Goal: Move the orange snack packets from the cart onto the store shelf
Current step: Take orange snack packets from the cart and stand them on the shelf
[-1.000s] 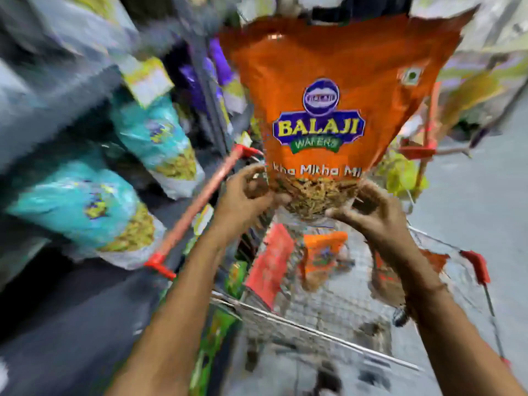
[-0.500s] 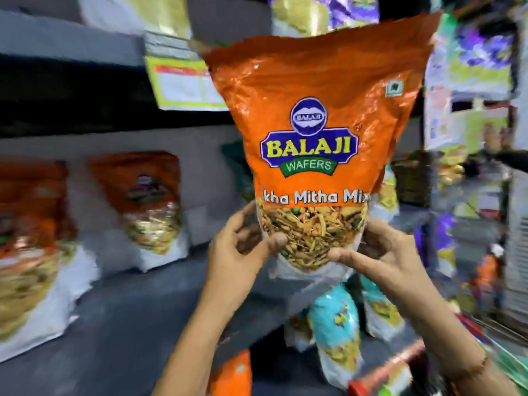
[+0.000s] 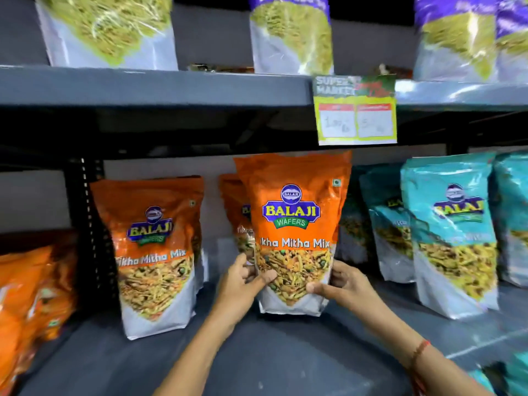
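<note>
Orange snack packet (image 3: 294, 224), labelled "Balaji Wafers", "Mitha Mix": held upright on the grey store shelf (image 3: 257, 352), its base resting on or just above the shelf surface; which of the two cannot be told. Left hand (image 3: 243, 284): closed on the packet's lower left edge, thumb laid across the clear window. Right hand (image 3: 340, 284): closed on the lower right edge, thumb on the front. A red thread (image 3: 420, 348) is worn at the right wrist.

Second orange packet (image 3: 234, 207): stood directly behind the held one, partly hidden. Third orange packet (image 3: 155, 252): upright to the left, apart from it. Further orange packets (image 3: 31, 295): at far left, blurred. Teal packets (image 3: 454, 235): ranged upright to the right on the same shelf. Purple-topped packets (image 3: 291, 32): lined on the upper shelf (image 3: 154, 85). Yellow price tag (image 3: 355, 110): fixed to the upper shelf's front edge, above the held packet.
</note>
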{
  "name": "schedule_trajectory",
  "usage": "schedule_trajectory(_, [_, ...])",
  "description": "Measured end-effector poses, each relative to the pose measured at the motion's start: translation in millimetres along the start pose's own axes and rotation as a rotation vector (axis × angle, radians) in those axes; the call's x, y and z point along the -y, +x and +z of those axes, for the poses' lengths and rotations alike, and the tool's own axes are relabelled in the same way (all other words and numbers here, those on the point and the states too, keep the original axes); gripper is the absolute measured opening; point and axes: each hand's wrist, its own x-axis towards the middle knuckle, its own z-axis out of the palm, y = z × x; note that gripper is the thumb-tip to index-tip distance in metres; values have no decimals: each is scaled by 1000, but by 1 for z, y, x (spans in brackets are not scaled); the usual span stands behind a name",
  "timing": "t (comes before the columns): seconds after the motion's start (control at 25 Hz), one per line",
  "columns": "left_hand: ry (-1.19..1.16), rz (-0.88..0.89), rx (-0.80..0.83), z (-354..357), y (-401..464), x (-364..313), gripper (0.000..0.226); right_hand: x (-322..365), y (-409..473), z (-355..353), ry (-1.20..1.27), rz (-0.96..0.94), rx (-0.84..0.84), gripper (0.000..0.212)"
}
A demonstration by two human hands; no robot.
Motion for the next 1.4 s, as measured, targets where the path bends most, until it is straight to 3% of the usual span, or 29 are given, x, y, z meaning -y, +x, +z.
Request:
schedule_trajectory(0.2, [45, -97, -37, -2, 21, 27, 37, -20, 33, 0, 18, 108, 90, 48])
schedule_trajectory(0.44, [193, -139, -148, -2, 18, 29, 56, -19, 45, 6, 31, 181, 183, 37])
schedule_trajectory(0.72, [199, -140, -129, 0, 14, 28, 66, -16, 36, 8, 51, 216, 142, 46])
schedule_trajectory(0.84, [208, -85, -204, 2, 8, 18, 90, 0, 20, 8, 77, 182, -5, 54])
schedule_trajectory(0.92, [162, 31, -282, 10, -2, -3, 78, 9, 5, 7, 34, 147, -153, 83])
schedule_trajectory(1.0, [15, 165, -296, 28, -15, -29, 62, 23, -15, 5, 26, 93, -318, 86])
schedule_trajectory(1.2, [-304, 350, 3, 116, -53, -88, 51, 77, -78, -25, 87, -90, -610, 64])
schedule_trajectory(1.4, [-569, 277, 271, 218, -78, -101, 44, 113, -162, -90, 28, -144, -821, 56])
